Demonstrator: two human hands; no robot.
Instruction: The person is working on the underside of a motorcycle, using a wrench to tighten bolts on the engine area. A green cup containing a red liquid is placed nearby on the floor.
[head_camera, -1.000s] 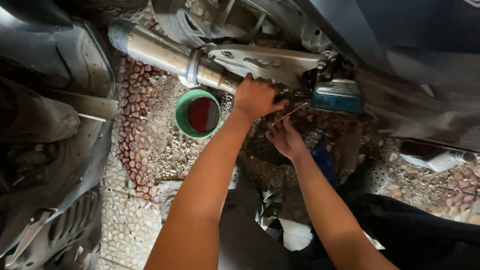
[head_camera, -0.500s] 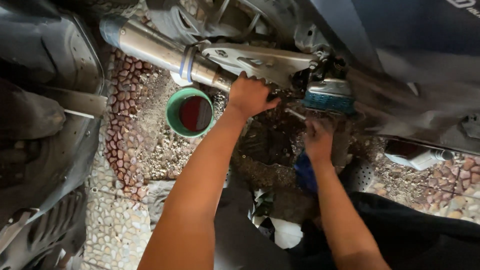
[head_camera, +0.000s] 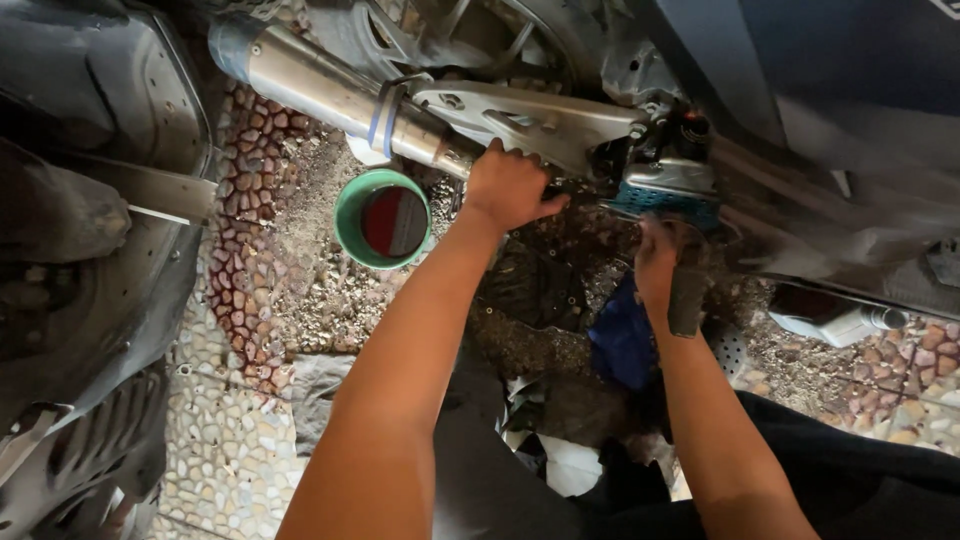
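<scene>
Silver swingarm (head_camera: 540, 120), slanted, under the left grip, grimy engine underside (head_camera: 665, 185), perhaps oily, above right grip

A green bowl (head_camera: 383, 219) of dark red liquid sits on pebbled ground (head_camera: 230, 450) beside a blue rag (head_camera: 620, 340).

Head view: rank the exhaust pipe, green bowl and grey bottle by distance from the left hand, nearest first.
1. Exhaust pipe: its near end sits right beside the left hand, up and to the picture's left.
2. Green bowl: on the pebbled ground, picture-left of the hand and slightly lower.
3. Grey bottle: lying on the ground far to the picture's right, past the right hand.
</scene>
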